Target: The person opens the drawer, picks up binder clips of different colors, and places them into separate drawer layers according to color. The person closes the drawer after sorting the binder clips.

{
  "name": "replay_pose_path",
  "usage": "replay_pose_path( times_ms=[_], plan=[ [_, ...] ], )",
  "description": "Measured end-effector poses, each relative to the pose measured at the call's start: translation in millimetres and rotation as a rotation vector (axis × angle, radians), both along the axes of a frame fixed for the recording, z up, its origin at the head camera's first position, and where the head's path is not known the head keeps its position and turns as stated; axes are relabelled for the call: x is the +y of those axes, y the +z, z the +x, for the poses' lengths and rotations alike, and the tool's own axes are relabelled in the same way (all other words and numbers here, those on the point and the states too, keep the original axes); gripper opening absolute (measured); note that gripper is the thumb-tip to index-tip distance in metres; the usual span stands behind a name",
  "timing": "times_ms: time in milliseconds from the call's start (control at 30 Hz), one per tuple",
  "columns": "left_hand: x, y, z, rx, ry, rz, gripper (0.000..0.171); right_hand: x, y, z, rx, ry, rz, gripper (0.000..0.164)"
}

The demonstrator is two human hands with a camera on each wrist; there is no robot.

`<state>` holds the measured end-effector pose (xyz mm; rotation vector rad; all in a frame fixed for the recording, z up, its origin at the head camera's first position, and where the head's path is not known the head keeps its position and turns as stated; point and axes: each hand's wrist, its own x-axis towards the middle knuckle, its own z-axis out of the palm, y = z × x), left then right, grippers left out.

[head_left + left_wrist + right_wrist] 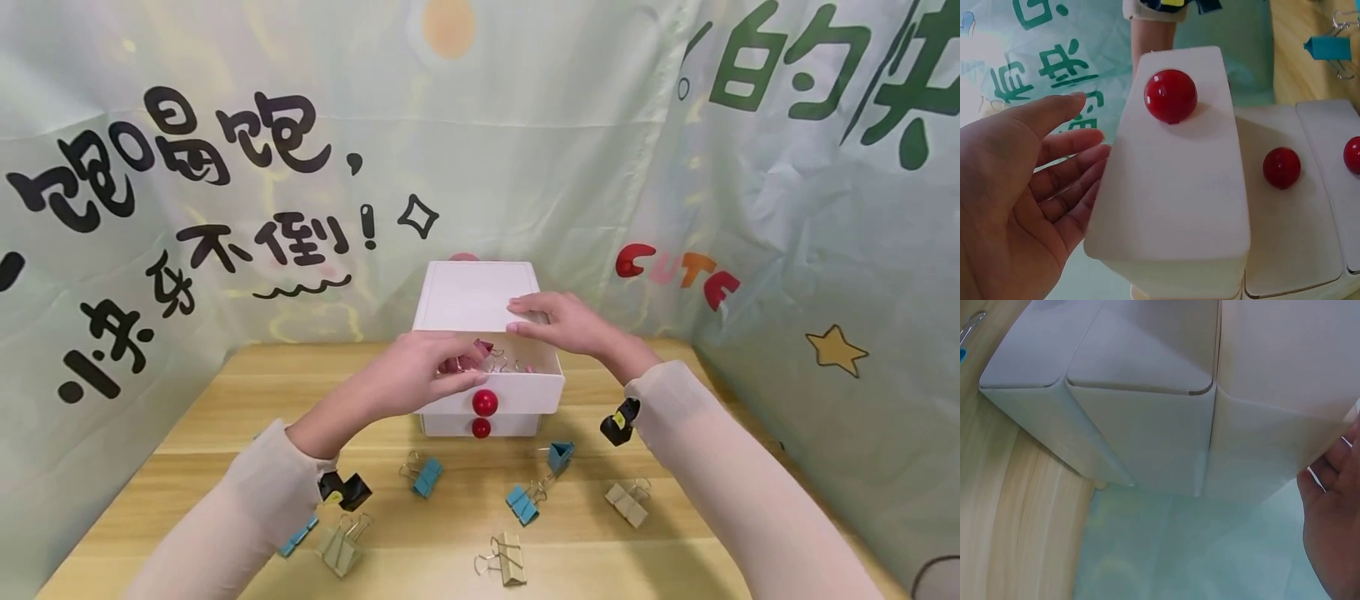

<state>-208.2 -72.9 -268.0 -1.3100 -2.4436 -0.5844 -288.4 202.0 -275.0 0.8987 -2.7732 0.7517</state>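
Note:
A white box (480, 292) with drawers and red knobs stands on the table, its top drawer (525, 393) pulled out. Small wire-handled clips, some of them pinkish red, lie inside that drawer. Over the drawer's left part is my left hand (423, 371), fingers loosely bent and thumb near the front edge. In the left wrist view, this hand (1029, 187) has its thumb apart from the fingers beside the drawer, and nothing shows between them. My right hand (562, 323) rests at the right front of the box top; its fingers (1338, 462) reach over the edge in the right wrist view.
Blue binder clips (427, 477) and cream binder clips (510, 558) lie scattered on the wooden table (420, 575) before the box. A second red knob (481, 427) sits on the lower drawer. Printed cloth (525, 167) hangs behind and along the sides.

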Motion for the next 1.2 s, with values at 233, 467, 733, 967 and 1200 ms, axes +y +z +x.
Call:
replay_pose_path(
  times_ms=[233, 467, 733, 967, 1200],
  plan=[
    [-9.3, -3.0, 22.5, 0.006, 0.059, 0.040, 0.020, -0.5, 1.3, -1.2, 0.029, 0.005, 0.046, 0.060],
    [-7.0, -12.9, 41.1, -0.228, -0.050, 0.090, 0.017, 2.6, -4.6, -4.0, 0.072, 0.026, 0.075, 0.057],
    [-0.9, -38.1, 43.5, -0.581, -0.038, 0.198, 0.017, 5.2, -0.3, -3.3, 0.010, 0.009, 0.088, 0.061],
    [2.3, -60.9, 41.7, -0.909, -0.047, 0.367, 0.027, 0.2, 3.5, -1.9, -0.016, -0.007, 0.085, 0.062],
    [13.1, -69.6, 37.2, -1.206, -0.081, 0.501, 0.045, -2.1, 9.6, 0.7, -0.030, -0.023, 0.075, 0.064]
  ],
)
